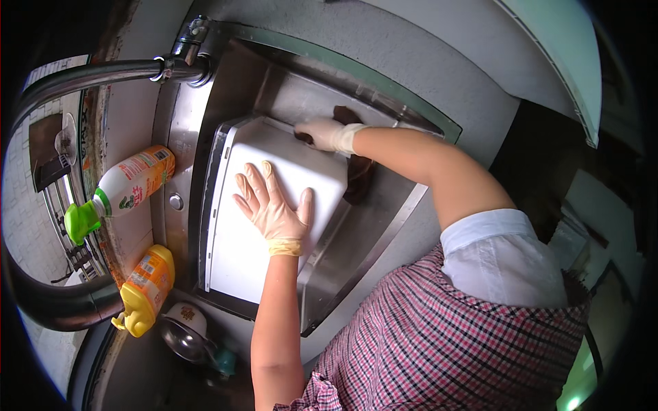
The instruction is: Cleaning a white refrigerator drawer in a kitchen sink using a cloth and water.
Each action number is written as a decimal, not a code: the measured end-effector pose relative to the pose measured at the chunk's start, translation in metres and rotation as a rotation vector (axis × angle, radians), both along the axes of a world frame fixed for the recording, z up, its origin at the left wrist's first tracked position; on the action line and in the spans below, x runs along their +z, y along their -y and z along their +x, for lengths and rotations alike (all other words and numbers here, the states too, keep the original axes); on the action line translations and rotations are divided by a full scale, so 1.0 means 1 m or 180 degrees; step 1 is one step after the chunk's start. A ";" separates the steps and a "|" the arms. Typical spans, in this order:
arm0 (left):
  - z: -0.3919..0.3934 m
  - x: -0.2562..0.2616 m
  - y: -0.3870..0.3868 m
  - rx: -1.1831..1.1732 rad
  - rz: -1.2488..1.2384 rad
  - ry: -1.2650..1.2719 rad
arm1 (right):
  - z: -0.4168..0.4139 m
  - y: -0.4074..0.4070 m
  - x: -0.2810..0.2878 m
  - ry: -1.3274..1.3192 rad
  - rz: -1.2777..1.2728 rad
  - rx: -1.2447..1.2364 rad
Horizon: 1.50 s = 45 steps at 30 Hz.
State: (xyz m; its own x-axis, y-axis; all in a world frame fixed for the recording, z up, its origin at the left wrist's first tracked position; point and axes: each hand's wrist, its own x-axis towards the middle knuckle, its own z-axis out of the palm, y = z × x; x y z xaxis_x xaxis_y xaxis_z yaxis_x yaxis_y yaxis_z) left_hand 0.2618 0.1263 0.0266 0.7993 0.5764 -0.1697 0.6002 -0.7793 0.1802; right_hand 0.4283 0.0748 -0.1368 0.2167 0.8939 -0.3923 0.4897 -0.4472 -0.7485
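Observation:
A white plastic bin [241, 221] lies in a stainless steel sink [370, 231], with a broad flat face up. My left hand [272, 205], in a thin translucent glove, rests flat on that face with its fingers spread. At the bin's upper end is my right hand [326, 134], gloved too, its fingers curled over a dark brown piece that looks like a cloth [345, 114]. More dark brown shows below the right wrist, partly behind the bin. The underside of the bin is hidden.
Left of the sink lie a spray bottle [136, 180] with a green head and an orange bottle [149, 280] with a yellow cap. A curved metal pipe [108, 74] runs above them. Metal bowls [185, 336] sit at lower left. A green-edged rim [360, 69] borders the sink's far side.

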 end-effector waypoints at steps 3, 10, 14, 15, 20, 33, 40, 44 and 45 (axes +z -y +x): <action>-0.003 0.001 0.000 0.0027 0.0017 0.0006 | -0.001 0.032 0.008 0.0684 0.0026 0.0804; -0.001 0.003 0.001 0.0021 0.0023 -0.0010 | 0.006 0.052 0.028 0.0581 -0.0851 0.1183; -0.003 0.003 0.000 0.0025 0.0031 -0.0048 | 0.012 0.045 0.036 0.0555 -0.0881 0.1562; -0.003 0.003 0.000 0.0038 0.0032 -0.0052 | 0.013 0.044 0.039 0.0559 -0.0839 0.1634; -0.001 0.003 0.000 0.0066 0.0040 -0.0110 | 0.018 0.046 0.028 0.0380 -0.0849 0.1302; -0.003 0.002 0.001 0.0048 0.0075 -0.0018 | 0.013 0.025 0.001 0.0440 -0.0752 0.0537; 0.001 0.003 0.002 0.0102 0.0042 -0.0060 | 0.011 -0.013 0.009 0.0044 -0.0718 -0.0694; -0.001 0.003 0.001 0.0122 0.0033 -0.0063 | 0.006 0.010 -0.006 0.0282 -0.0572 -0.0308; -0.001 0.004 0.000 0.0145 0.0037 -0.0050 | 0.007 0.019 -0.003 0.0296 -0.0566 -0.0286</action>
